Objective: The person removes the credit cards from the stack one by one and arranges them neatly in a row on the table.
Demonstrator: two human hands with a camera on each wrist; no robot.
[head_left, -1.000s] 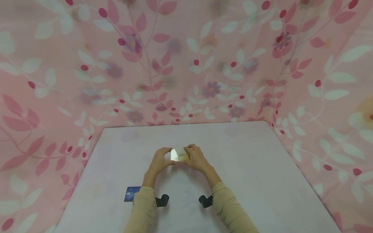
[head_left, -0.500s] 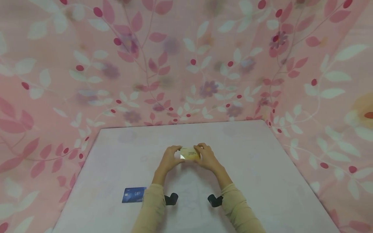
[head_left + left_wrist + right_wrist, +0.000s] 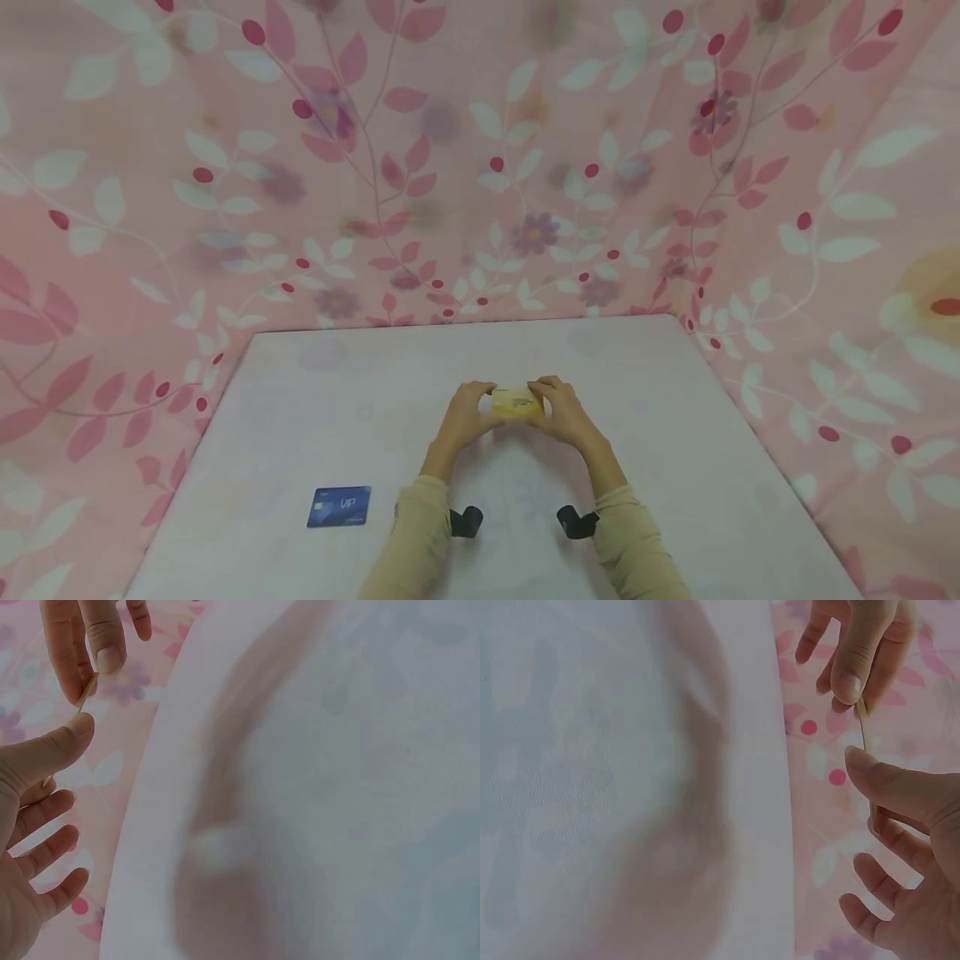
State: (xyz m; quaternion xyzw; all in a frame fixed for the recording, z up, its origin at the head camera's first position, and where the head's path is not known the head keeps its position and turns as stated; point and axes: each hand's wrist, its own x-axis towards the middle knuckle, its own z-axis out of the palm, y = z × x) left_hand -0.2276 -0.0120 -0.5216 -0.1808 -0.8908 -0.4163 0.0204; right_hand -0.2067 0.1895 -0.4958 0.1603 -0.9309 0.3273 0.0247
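Observation:
A yellow card [image 3: 517, 403] is held up above the table between both hands in the head view. My left hand [image 3: 465, 415] pinches its left end between thumb and index finger. At the other end, my right hand [image 3: 564, 410] pinches it the same way. Both wrist views show the card edge-on, as a thin line [image 3: 865, 731] beside the thumbs. The remaining fingers of each hand are spread away from it. A blue card marked VIP [image 3: 339, 507] lies flat on the table, left of the left forearm.
The white-covered table [image 3: 300, 417] reaches back to a pink floral cloth wall [image 3: 450, 208], which also rises at both sides. Black wrist camera mounts [image 3: 467, 522] jut inward from both sleeves.
Both hands have moved right in the head view with the yellow card between them. Glare has left the card's face. The blue card, partly covered before, now shows whole.

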